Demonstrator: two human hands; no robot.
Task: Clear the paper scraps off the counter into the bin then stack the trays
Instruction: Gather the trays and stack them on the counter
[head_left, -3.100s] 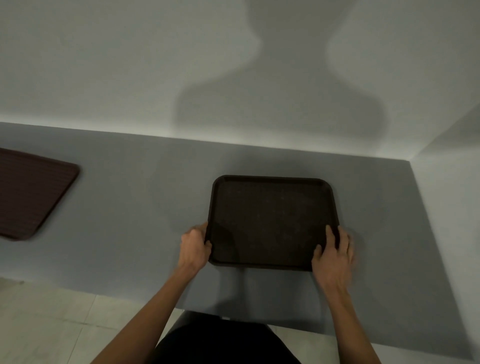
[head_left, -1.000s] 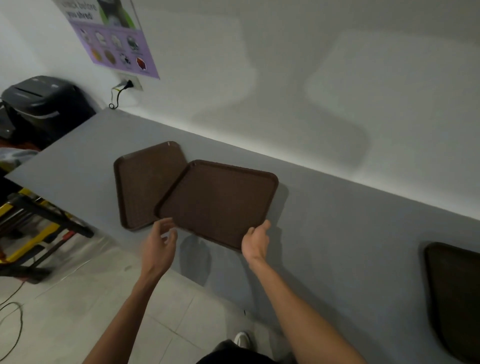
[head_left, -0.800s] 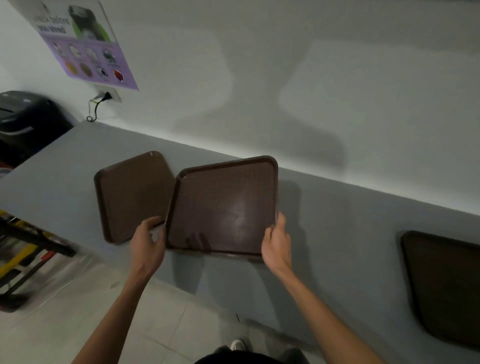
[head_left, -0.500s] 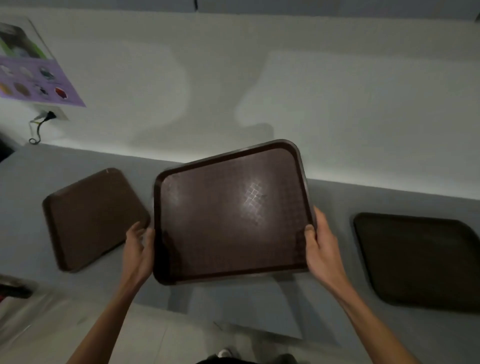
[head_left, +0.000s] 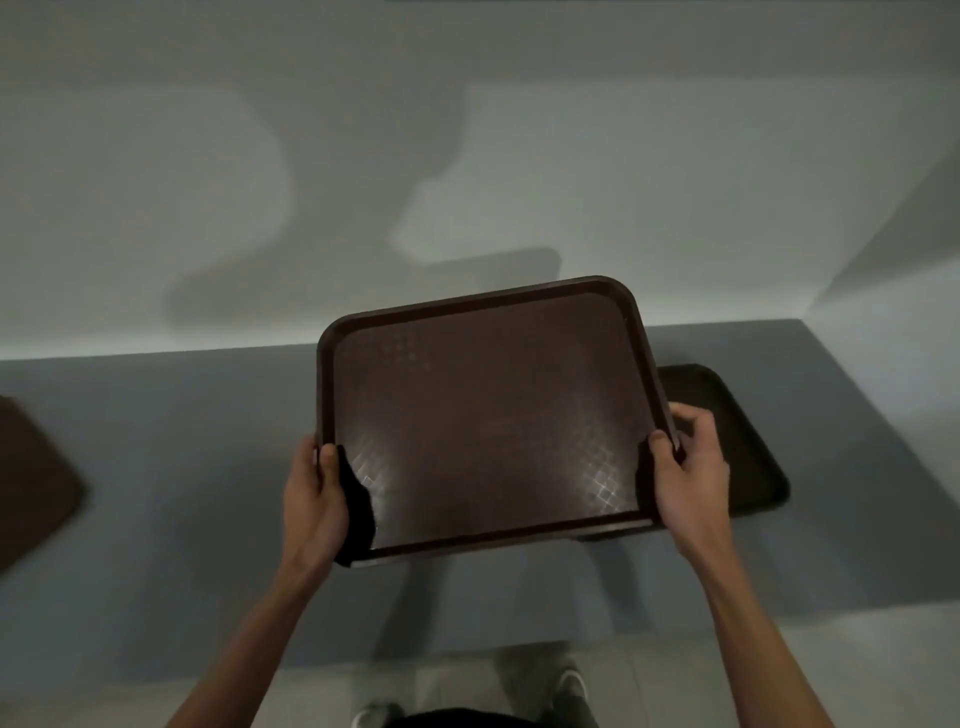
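Held tray (head_left: 483, 415) above counter (head_left: 182, 467), overlapping right tray (head_left: 737, 447); third tray (head_left: 31, 467) far left.

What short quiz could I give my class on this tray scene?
1. True or false: the held tray rests flat on the counter.
2. Left hand and right hand: which grip it? A left only; B right only; C both.
3. How many trays lie on the counter?
Key: 1 false; 2 C; 3 two, the left tray and the right tray.
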